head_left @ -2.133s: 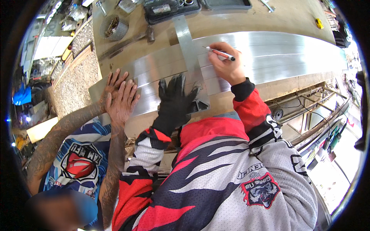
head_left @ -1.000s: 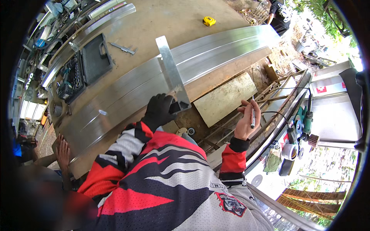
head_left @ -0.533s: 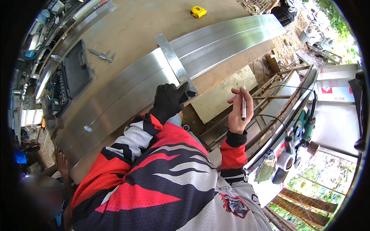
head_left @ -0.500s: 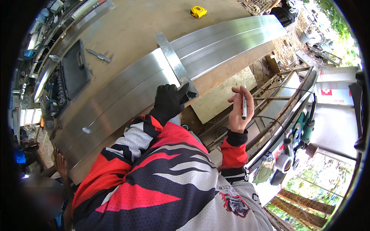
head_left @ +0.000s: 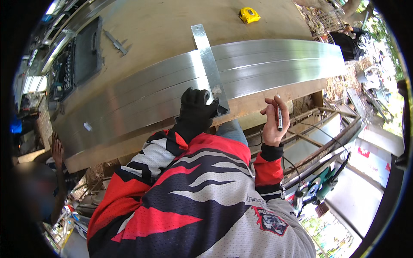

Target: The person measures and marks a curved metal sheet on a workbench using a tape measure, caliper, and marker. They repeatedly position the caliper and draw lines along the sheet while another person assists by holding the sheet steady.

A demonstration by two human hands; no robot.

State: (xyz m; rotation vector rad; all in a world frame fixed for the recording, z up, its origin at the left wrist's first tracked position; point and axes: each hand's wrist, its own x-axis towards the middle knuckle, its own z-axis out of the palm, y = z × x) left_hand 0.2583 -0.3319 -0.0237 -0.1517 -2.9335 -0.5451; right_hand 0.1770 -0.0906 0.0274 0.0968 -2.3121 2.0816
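Several long, shiny metal bars (head_left: 275,64) lie side by side along the near edge of the bench. A flat metal square (head_left: 206,58) lies across them, its black-edged near end at the bars' front edge. My left hand (head_left: 195,109), in a black glove, is closed at that near end, its fingers curled against the square. My bare right hand (head_left: 271,127) is raised in front of the bench, to the right of the square. It holds a slim marker pen (head_left: 279,118) between fingers and thumb, apart from the bars.
A yellow tape measure (head_left: 249,15) and a caliper (head_left: 115,42) lie on the tan benchtop (head_left: 159,26). An open black tool case (head_left: 87,49) sits at left. Another person's hand (head_left: 57,150) rests at the bars' left end. A metal frame (head_left: 316,124) stands at right.
The view has turned, so the bars lie more level. My left fingers, stretched over the square's near end before, are now curled. The marker stays in my right hand.
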